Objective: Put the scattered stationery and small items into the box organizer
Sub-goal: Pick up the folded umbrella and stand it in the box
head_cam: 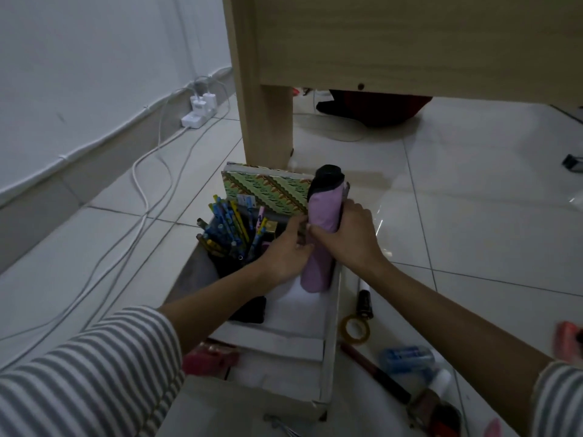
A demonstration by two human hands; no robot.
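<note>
A white box organizer [329,351] sits on the tiled floor in front of me. A folded pink umbrella [321,234] with a black tip stands tilted in its right compartment. My right hand [347,238] grips the umbrella's right side, and my left hand [284,253] holds its left side. Several patterned pens and pencils [227,230] stand in a dark holder at the box's left. A green patterned notebook [268,190] stands upright at the far end. A dark flat item [249,310] lies in the box under my left forearm.
On the floor right of the box lie a tape roll [356,329], a black tube [365,302], a blue bottle [407,357], a red pen [375,373] and other small items. A wooden furniture leg [268,121] stands behind the box. White cables [142,190] and a power strip [198,116] run along the left wall.
</note>
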